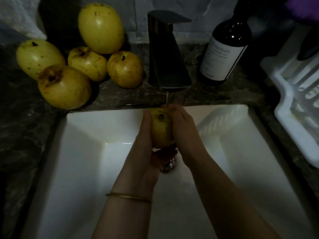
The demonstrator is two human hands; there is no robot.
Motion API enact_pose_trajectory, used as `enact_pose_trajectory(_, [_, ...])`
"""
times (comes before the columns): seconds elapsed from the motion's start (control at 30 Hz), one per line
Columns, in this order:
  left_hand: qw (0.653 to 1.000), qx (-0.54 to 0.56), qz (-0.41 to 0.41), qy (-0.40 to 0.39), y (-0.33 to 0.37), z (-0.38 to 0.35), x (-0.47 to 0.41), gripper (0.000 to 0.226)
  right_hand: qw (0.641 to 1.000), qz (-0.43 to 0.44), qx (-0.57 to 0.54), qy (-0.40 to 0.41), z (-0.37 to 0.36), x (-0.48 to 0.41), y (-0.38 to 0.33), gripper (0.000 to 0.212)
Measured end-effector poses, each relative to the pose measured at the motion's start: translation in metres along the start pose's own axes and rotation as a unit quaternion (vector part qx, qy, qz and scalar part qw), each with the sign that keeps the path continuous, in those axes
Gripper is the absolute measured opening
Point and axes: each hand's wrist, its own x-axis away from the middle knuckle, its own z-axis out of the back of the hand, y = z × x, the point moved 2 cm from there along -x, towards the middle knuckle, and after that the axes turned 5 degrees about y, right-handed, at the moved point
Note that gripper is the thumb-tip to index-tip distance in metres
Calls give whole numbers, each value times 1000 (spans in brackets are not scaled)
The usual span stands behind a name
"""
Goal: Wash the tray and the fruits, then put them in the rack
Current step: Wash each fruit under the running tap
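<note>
Over the white sink (77, 152), a yellow fruit (160, 128) with a dark stem pit is held between both hands. My left hand (146, 149) cups it from the left and below; my right hand (183, 133) wraps its right side. A thin stream of water (167, 99) falls from the black faucet (165, 52) onto the fruit's top. Several more yellow fruits (63, 87) lie piled on the dark counter at the back left. A white tray (222, 121) leans inside the sink's back right corner. The white dish rack (293, 94) stands on the counter at the right.
A dark bottle (224, 49) with a white label stands right of the faucet. The metal drain (168, 166) lies beneath my hands. A dark marble counter (22, 135) surrounds the sink. A dark object (309, 47) sits in the rack's far end.
</note>
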Motion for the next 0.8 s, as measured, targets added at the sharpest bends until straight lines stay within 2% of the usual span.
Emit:
enact_pose_trajectory(0.1, [998,-37,-22,37,5,2,-5,62,999,30,11,5,-2,1,0,16])
enact_pose_trajectory(0.17, [998,-41,-33,40,6,4,-5,65,999,32,6,10,-2,3,-2,17])
enact_pose_trajectory(0.3, [1000,5,-30,-6,1,6,-6,63,999,18,-18,22,0,5,-2,17])
enact_pose_trajectory(0.37, [999,21,-26,-22,-1,7,-10,54,999,17,-29,30,0,4,-1,19])
enact_pose_trajectory(0.6, [999,31,-36,-26,-3,4,-13,32,996,29,-65,51,-3,1,4,22])
enact_pose_trajectory(0.63, [999,29,-33,-30,-3,3,-13,34,996,34,-61,52,-3,2,5,19])
enact_pose_trajectory(0.73, [998,34,-39,-34,-4,-2,-9,60,996,66,-41,41,-4,3,7,8])
enact_pose_trajectory(0.8, [998,21,-58,-9,-4,-2,-7,58,996,83,1,38,-7,4,7,26])
